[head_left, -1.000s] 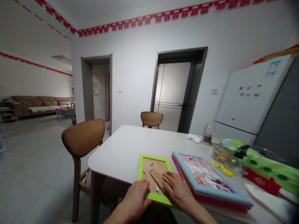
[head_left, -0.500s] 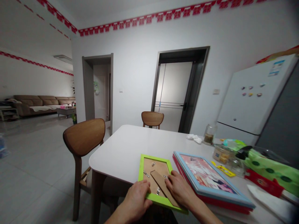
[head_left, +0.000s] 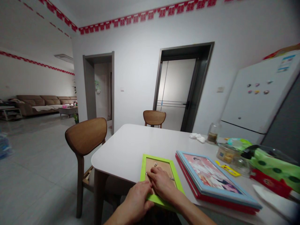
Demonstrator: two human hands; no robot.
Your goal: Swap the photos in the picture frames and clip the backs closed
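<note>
A lime-green picture frame (head_left: 177,175) lies back side up at the near table edge, its brown backing board (head_left: 161,163) facing me. My left hand (head_left: 138,195) grips the frame's lower left rim, thumb and fingers closed round it. Across the backing reaches my right hand (head_left: 161,184), fingers bent and pressed together near the left-hand metal clip (head_left: 146,174). It covers the middle of the board, and the stand leg is hidden under it. Another metal clip (head_left: 172,179) shows at the right side, and a metal hanger (head_left: 156,164) near the top.
Right of the frame, a light-blue framed photo (head_left: 211,175) rests on red frames (head_left: 187,178). Beyond are a yellow plastic piece (head_left: 231,170), glass jars (head_left: 212,134), crumpled tissue (head_left: 197,137) and a green bag (head_left: 274,165). Wooden chairs (head_left: 86,137) stand at the table (head_left: 140,137).
My right hand has moved left across the backing board, from the stand leg and right side to the left clip. My left hand keeps its grip on the rim. The view has shifted slightly.
</note>
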